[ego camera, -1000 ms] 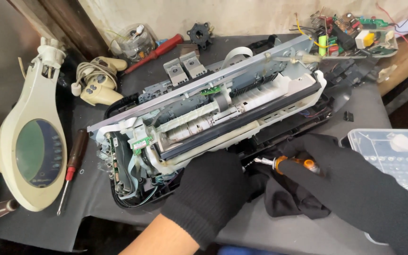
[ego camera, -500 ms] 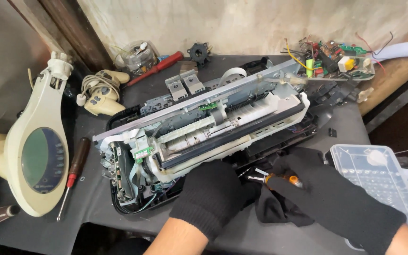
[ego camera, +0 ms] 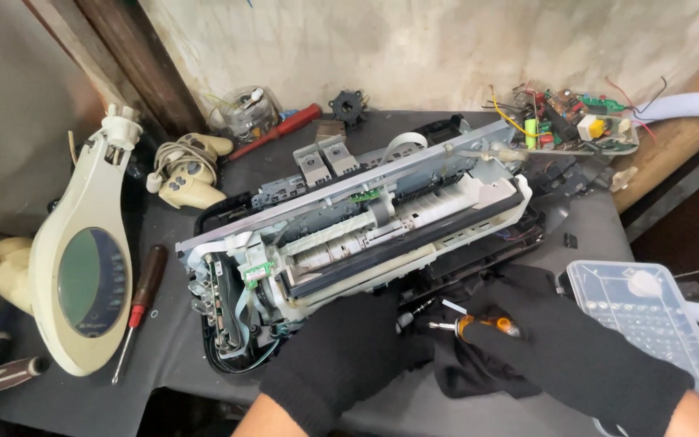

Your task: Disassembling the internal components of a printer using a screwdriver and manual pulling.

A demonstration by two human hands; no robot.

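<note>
Now right hand (ego camera: 576, 356) grips screwdriver (ego camera: 479, 326) at printer (ego camera: 349, 243) front edge.

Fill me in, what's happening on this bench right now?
A person in black gloves is working on an opened-up printer lying on a dark-covered table. The left hand rests on the printer's front edge, steadying it. The right hand holds an orange-handled screwdriver, its tip pointing at the lower front of the chassis. A magnifier lamp and a red screwdriver lie unused to the left.
</note>
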